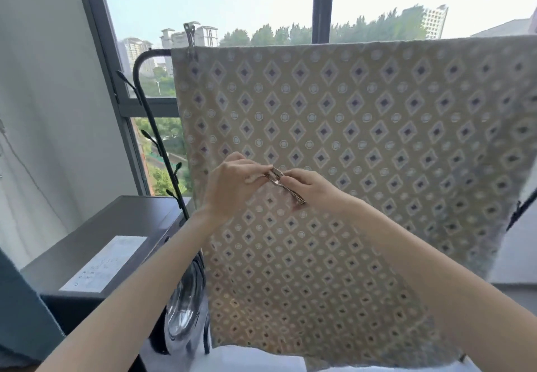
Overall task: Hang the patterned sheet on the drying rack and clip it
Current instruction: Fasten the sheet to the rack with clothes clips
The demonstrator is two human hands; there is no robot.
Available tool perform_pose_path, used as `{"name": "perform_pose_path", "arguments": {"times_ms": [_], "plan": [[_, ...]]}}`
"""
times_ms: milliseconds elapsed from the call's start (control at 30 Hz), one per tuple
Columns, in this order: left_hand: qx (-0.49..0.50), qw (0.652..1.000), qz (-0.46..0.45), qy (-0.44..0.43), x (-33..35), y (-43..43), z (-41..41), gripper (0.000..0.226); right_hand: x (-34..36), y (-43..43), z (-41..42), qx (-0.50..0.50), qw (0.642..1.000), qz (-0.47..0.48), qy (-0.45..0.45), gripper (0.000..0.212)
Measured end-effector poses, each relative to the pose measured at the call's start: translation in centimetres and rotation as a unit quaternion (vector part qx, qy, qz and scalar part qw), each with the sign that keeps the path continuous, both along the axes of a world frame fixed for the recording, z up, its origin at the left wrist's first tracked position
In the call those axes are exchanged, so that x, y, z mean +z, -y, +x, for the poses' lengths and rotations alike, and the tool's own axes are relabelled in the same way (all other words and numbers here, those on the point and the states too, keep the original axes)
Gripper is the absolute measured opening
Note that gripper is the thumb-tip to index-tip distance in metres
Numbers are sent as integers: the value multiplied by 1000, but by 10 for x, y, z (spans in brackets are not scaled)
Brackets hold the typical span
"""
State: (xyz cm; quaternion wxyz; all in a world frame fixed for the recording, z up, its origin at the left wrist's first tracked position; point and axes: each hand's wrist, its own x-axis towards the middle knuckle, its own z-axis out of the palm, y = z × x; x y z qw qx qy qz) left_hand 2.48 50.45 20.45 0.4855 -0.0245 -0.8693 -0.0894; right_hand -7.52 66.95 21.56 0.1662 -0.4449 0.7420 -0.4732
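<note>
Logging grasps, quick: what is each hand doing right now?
Left hand: pinching one end of the metal clip.
Right hand: gripping the same clip.

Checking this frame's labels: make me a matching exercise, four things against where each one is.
Things: 1 patterned sheet; 2 loose clip; 3 fastened clip; 4 white paper.
Places: A pinched between left hand and right hand; B on the dark machine top; C draped over the rack bar; D at the sheet's upper left corner.
Pairs: 1-C; 2-A; 3-D; 4-B.
</note>
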Motion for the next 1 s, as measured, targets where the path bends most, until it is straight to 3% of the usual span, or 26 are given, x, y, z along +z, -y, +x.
{"name": "perform_pose_path", "arguments": {"times_ms": [167, 400, 600, 733, 867, 1000], "plan": [[-20, 997, 70, -32, 2, -48, -40, 23, 0, -66, -37, -33, 995, 7, 92, 25], [-16, 989, 118, -84, 1, -129, -99, 24, 9, -157, -82, -39, 965, -94, 241, 29], [-22, 984, 154, -92, 12, -170, -142, 30, 27, -199, -115, -86, 946, -204, 236, 38], [-42, 981, 167, -87, 32, -189, -170, 32, 46, -211, -143, -149, 954, -219, 143, 32], [-64, 985, 158, -24, 55, -187, -202, 33, 75, -211, -170, -199, 959, -197, -51, 41], [-75, 990, 121, -8, 88, -173, -236, 39, 114, -200, -197, -232, 910, -179, -293, 49]]}}
